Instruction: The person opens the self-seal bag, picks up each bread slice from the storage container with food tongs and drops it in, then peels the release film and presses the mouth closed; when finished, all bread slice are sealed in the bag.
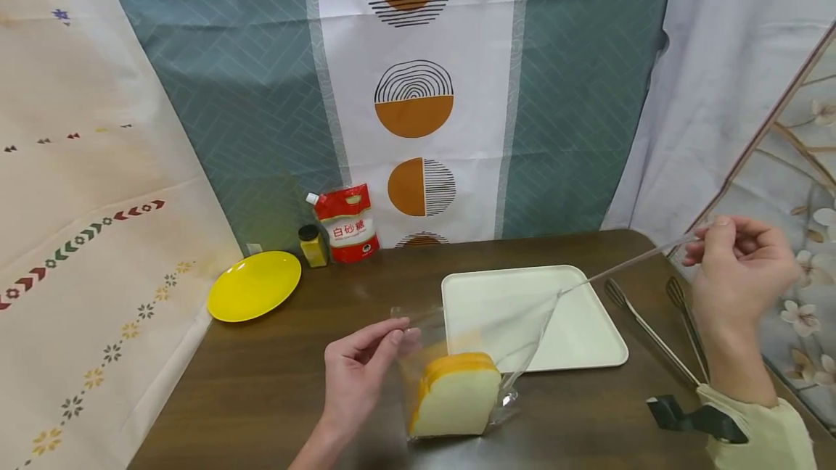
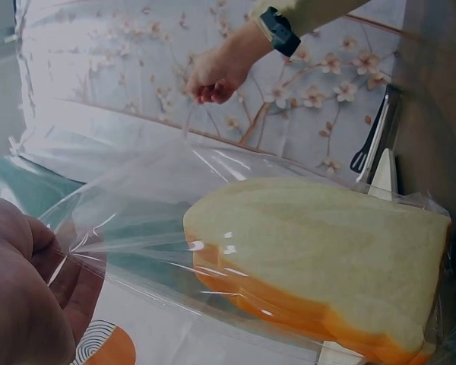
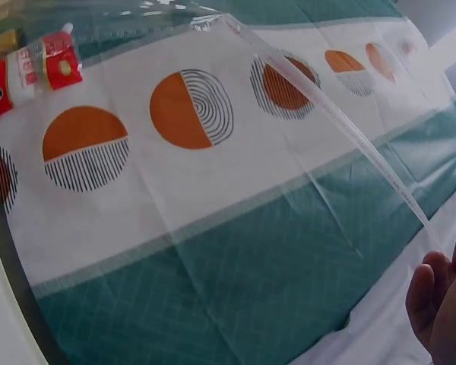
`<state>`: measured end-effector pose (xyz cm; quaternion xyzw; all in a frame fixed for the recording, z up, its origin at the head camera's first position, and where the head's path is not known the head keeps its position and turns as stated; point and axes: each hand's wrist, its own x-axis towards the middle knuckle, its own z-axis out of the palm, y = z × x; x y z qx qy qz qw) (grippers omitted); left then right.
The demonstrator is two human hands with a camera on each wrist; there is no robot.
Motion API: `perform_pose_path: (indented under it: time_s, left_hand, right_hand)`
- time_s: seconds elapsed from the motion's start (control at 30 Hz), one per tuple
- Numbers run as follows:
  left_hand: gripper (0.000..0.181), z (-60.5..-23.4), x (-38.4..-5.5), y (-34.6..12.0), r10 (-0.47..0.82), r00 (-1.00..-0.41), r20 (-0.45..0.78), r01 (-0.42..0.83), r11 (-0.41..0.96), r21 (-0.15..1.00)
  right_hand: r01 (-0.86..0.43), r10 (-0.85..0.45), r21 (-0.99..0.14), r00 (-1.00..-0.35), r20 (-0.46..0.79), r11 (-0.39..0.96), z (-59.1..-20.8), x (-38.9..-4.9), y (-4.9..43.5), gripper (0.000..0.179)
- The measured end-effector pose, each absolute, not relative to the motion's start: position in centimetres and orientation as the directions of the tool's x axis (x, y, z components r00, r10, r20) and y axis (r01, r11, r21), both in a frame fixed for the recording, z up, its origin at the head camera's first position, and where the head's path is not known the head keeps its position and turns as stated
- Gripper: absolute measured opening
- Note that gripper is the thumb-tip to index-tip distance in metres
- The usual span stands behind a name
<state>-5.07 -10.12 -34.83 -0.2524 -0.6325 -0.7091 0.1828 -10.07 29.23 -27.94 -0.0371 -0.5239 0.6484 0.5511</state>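
Count: 2 hands, 1 clear bag, 1 block of sliced bread inside it. Slices are pressed together; at least 2, exact number can't be told.

Left hand [image 1: 362,365]: thumb and fingers pinch the upper edge of the bag [image 1: 480,332]; film is gathered at the fingertips in the left wrist view. Right hand [image 1: 744,267]: raised, fingers curled, pinching the end of 1 clear strip [image 1: 627,263]. Strip runs taut, down and left, to the bag's upper right corner. Can't tell whether it's part of the bag.

Bread [image 1: 457,401] sits low in the bag, cut face toward the wearer, just right of and below the left fingers, well apart from the right hand, down and to its left. Neither hand touches the bread directly.

Rest of the table [image 1: 261,383]: 1 cream tray [image 1: 509,285], behind the bag, partly seen through the film; 1 yellow plate [image 1: 255,285], far left; 1 yellow jar [image 1: 313,246], black lid; 1 red-and-white pouch [image 1: 349,227], just right of the jar; 2 dark slotted heads on metal arms right of the tray, apparently 1 pair of tongs [image 1: 660,339]. 1 dark wristband [image 1: 699,423], right arm.
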Motion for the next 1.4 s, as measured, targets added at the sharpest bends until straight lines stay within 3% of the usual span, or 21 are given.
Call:
perform_pose_path:
  time_s: [0.37,0.47,0.57,0.73,0.87,1.03,1.2,1.4]
  left_hand:
    - [0.018,-34.6,-4.8,-11.3,0.043,-0.801,0.598,0.590,-0.117,0.799]
    - [0.019,-34.7,-4.9,-11.3,0.061,-0.794,0.604,0.596,-0.118,0.795]
    - [0.019,-34.7,-5.1,-11.1,0.074,-0.796,0.601,0.590,-0.124,0.797]
    - [0.019,-34.8,-5.3,-10.7,0.066,-0.801,0.595,0.585,-0.125,0.802]
    - [0.018,-34.8,-5.4,-10.5,0.075,-0.807,0.586,0.574,-0.134,0.808]
    - [0.017,-34.8,-5.6,-10.4,0.075,-0.823,0.563,0.552,-0.126,0.824]
    - [0.017,-34.8,-5.4,-10.6,0.067,-0.826,0.560,0.549,-0.128,0.826]
    - [0.018,-34.8,-5.5,-10.5,0.071,-0.813,0.578,0.566,-0.137,0.813]
  right_hand:
    - [-0.565,0.767,-0.772,-0.344,0.542,0.292,-28.7,-11.4,30.4,0.011]
    - [-0.559,0.750,-0.788,-0.398,0.528,0.258,-29.4,-11.1,31.0,0.013]
    - [-0.506,0.731,-0.840,-0.495,0.470,0.198,-30.6,-10.4,31.8,0.013]
    - [-0.191,0.603,-0.950,-0.737,0.305,0.247,-33.5,-9.3,33.1,0.010]
    - [-0.021,0.450,-0.931,-0.871,0.196,0.365,-36.5,-7.9,34.0,0.025]
    - [0.063,0.390,-0.902,-0.913,0.121,0.427,-39.5,-6.8,34.4,0.038]
    - [0.130,0.392,-0.891,-0.918,0.058,0.435,-41.2,-6.4,33.8,0.037]
    - [0.122,0.348,-0.706,-0.919,0.186,0.698,-42.4,-5.8,34.1,0.029]
